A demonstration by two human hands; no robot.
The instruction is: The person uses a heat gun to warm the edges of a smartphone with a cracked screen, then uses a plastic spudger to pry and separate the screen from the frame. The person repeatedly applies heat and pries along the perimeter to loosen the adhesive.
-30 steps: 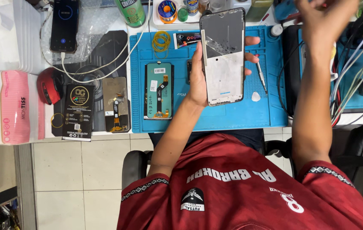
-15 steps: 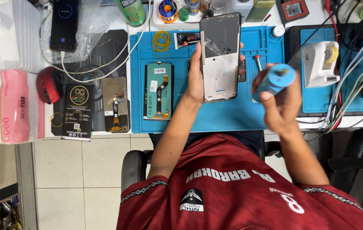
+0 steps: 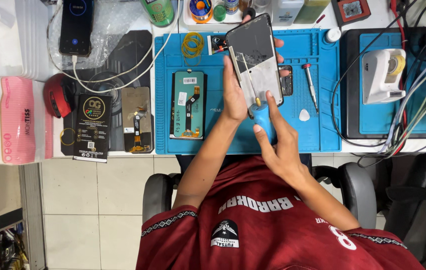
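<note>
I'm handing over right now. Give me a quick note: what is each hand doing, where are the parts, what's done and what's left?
Left hand: holds the phone screen panel tilted above the blue mat.
Right hand: grips the blue tube, its thin nozzle on the panel's pale lower area.
On the mat: teal display module, red-capped screwdriver, white pick.
Done: panel lifted, nozzle placed.
Left: whether anything has been applied cannot be told; panel not yet set down.

Pale tiled floor (image 3: 93,200); grey chair (image 3: 358,185)
</note>
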